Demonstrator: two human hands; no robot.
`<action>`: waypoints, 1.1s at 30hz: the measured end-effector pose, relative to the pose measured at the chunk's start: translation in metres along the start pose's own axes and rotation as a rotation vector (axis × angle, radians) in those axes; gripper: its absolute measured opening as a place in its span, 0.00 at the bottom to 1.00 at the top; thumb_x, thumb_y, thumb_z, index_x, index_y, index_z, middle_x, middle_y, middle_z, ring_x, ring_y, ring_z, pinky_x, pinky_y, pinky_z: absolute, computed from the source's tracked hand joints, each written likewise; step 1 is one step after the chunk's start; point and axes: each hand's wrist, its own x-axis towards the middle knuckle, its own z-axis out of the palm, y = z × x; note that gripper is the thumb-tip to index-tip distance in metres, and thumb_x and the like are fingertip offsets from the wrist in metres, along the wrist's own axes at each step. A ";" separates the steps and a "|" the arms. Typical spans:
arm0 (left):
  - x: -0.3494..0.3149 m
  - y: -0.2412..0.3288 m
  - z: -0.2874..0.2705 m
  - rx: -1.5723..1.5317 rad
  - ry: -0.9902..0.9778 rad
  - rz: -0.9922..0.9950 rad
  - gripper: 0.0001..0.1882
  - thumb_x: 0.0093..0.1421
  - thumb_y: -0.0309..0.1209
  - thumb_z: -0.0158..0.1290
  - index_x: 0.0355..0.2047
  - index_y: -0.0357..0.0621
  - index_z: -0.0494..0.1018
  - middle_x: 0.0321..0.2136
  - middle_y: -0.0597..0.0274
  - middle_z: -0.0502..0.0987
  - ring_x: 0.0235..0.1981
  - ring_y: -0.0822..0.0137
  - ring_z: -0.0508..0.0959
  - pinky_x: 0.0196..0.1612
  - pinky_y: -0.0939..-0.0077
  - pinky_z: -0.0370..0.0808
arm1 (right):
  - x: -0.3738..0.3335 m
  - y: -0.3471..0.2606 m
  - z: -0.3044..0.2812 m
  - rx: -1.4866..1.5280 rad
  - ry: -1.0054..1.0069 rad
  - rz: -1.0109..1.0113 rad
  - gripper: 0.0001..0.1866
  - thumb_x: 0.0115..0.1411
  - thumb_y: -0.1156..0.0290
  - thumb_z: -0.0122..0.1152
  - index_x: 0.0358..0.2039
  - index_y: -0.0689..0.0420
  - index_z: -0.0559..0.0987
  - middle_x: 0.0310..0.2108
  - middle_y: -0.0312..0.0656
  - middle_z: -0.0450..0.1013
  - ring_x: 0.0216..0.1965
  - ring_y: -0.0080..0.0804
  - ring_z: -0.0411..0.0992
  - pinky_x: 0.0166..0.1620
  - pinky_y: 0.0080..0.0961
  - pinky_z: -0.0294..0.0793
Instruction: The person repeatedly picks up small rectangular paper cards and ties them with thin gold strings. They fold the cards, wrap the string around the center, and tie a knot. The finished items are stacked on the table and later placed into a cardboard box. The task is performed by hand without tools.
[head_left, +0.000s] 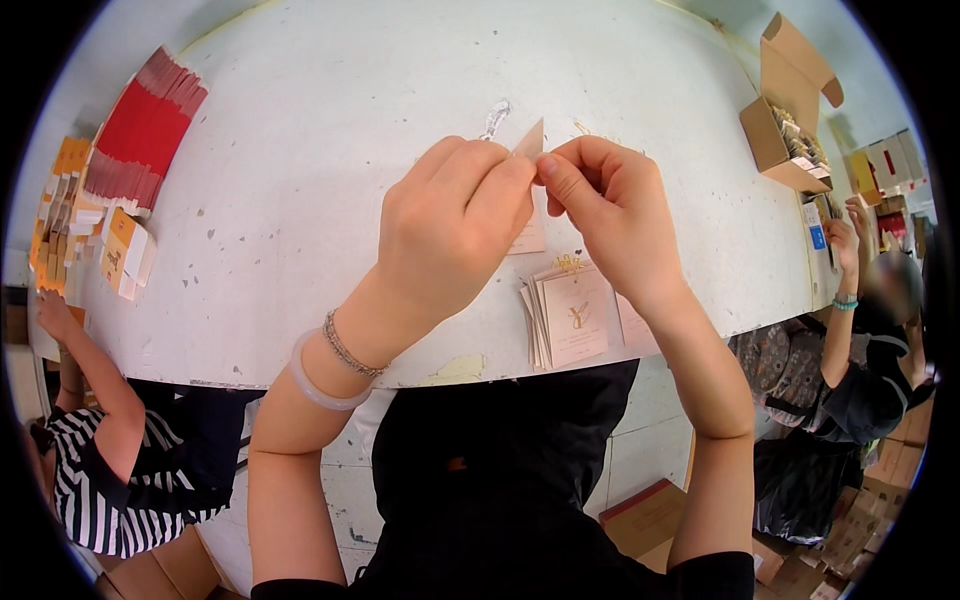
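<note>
Above the table, my two hands meet fingertip to fingertip. My left hand (445,225) is closed on a small pale pink card (532,138), whose pointed corner sticks up past the fingers. Thumb and forefinger of my right hand (620,210) pinch right at the card's edge; whatever they grip is too small to make out. Under my hands lies another pink card (530,238). By my right wrist rests a fanned stack of pink cards (575,318) with gold print, a gold-coloured trinket (568,264) at its top. A small clear or silvery bundle (496,116) lies beyond my left hand.
Far left on the table (300,120) are red packets in a row (150,125) and orange-and-white boxes (125,250). An open cardboard box (775,145) filled with cards stands at the right. Co-workers sit on both sides, one in a striped top (120,500).
</note>
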 end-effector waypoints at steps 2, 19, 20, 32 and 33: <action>0.001 0.000 -0.001 -0.036 0.013 0.003 0.07 0.46 0.17 0.61 0.26 0.40 0.77 0.23 0.62 0.78 0.19 0.73 0.75 0.16 0.82 0.69 | 0.000 -0.001 -0.002 0.048 0.013 0.014 0.09 0.62 0.72 0.57 0.28 0.64 0.77 0.19 0.38 0.71 0.19 0.21 0.63 0.24 0.20 0.64; 0.001 0.005 -0.001 -0.205 -0.106 -0.258 0.05 0.48 0.19 0.60 0.28 0.39 0.78 0.24 0.62 0.79 0.20 0.73 0.76 0.18 0.83 0.72 | -0.001 0.000 -0.003 0.017 -0.005 -0.072 0.09 0.62 0.74 0.57 0.26 0.64 0.76 0.21 0.34 0.71 0.25 0.17 0.66 0.29 0.16 0.64; 0.002 0.005 -0.002 -0.248 -0.135 -0.317 0.05 0.49 0.20 0.60 0.28 0.40 0.78 0.24 0.62 0.79 0.20 0.73 0.76 0.18 0.83 0.72 | -0.001 -0.001 -0.003 0.006 -0.017 -0.049 0.09 0.64 0.74 0.56 0.27 0.64 0.76 0.24 0.33 0.71 0.27 0.17 0.66 0.31 0.15 0.65; 0.000 0.007 -0.002 -0.112 -0.105 -0.183 0.07 0.49 0.20 0.60 0.30 0.40 0.80 0.25 0.62 0.79 0.21 0.71 0.75 0.19 0.80 0.71 | -0.001 0.004 0.000 -0.007 0.085 -0.252 0.06 0.59 0.76 0.57 0.25 0.63 0.76 0.17 0.37 0.72 0.18 0.19 0.65 0.22 0.18 0.63; 0.001 0.007 -0.001 -0.093 -0.102 -0.156 0.08 0.48 0.20 0.61 0.31 0.40 0.80 0.24 0.62 0.78 0.21 0.71 0.75 0.20 0.80 0.71 | -0.001 0.004 0.000 -0.022 0.091 -0.257 0.06 0.59 0.76 0.57 0.25 0.63 0.76 0.16 0.37 0.71 0.17 0.19 0.65 0.22 0.18 0.63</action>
